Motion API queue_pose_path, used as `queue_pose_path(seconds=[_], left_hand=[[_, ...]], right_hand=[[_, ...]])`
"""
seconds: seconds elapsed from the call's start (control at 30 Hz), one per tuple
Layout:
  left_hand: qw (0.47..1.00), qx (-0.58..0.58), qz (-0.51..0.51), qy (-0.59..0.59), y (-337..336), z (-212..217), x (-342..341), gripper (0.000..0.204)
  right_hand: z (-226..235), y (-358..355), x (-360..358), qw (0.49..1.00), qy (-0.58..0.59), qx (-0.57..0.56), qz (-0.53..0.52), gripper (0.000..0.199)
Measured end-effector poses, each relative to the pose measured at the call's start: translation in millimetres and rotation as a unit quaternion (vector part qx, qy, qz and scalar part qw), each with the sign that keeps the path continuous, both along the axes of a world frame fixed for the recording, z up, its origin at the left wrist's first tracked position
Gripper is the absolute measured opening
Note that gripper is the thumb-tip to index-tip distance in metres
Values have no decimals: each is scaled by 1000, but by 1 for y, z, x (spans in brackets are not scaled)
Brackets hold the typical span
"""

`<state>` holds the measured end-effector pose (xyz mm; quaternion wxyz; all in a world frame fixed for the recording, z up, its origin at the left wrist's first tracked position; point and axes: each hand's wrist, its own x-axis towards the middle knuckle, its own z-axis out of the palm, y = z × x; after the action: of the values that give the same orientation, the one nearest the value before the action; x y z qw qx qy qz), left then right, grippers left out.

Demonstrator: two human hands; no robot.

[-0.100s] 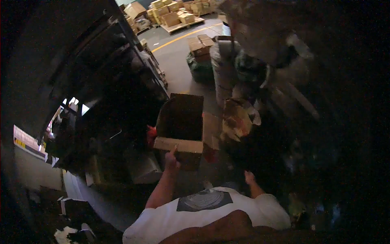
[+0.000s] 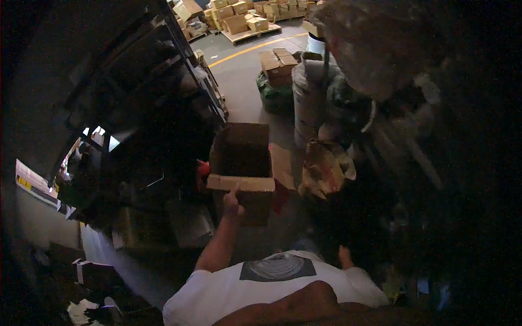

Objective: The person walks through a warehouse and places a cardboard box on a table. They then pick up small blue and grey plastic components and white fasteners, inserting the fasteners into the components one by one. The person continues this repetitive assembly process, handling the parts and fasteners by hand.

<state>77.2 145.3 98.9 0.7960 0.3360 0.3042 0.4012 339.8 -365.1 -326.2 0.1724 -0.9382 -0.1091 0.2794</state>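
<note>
Box: an open cardboard box sat at the centre of the frame, mouth up and tipped a little away, its inside dark and seemingly empty as far as the dim light allowed.
Near flap: the pale front flap folded out toward the person, just above the lifted hand.
Left hand: the left hand reached up from the lower centre and touched the underside of the near flap; fingers curled on the flap edge, gripping the box.
Right hand: the right hand sat low, right of centre, in deep shadow; I could not tell whether its fingers were spread or clenched, and it was well apart from the box.
Red object: something red showed at the box's left wall; too dark to identify.
Surroundings: dark shelving filled the upper left; a pale drum stood right of the box; stacked cartons on a pallet lay at the top of the frame on the concrete floor.
Handling, judged: the box looked light and fairly stiff, walls liable to buckle under a hard squeeze, flaps floppy. A 1-handed hold by the flap risked tearing or swinging.
Grip, judged: better taken with 2 hands under the bottom corners or flat on opposite walls.
</note>
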Motion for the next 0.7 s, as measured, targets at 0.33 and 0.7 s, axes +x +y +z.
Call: queue_pose_path(seconds=[0.33,0.7], left_hand=[[824,532,87,173,259,0,73,43],[984,143,31,-99,523,-32,154,41]], right_hand=[[76,218,52,987,109,-51,104,36],[420,828,201,855,-54,503,112,52]])
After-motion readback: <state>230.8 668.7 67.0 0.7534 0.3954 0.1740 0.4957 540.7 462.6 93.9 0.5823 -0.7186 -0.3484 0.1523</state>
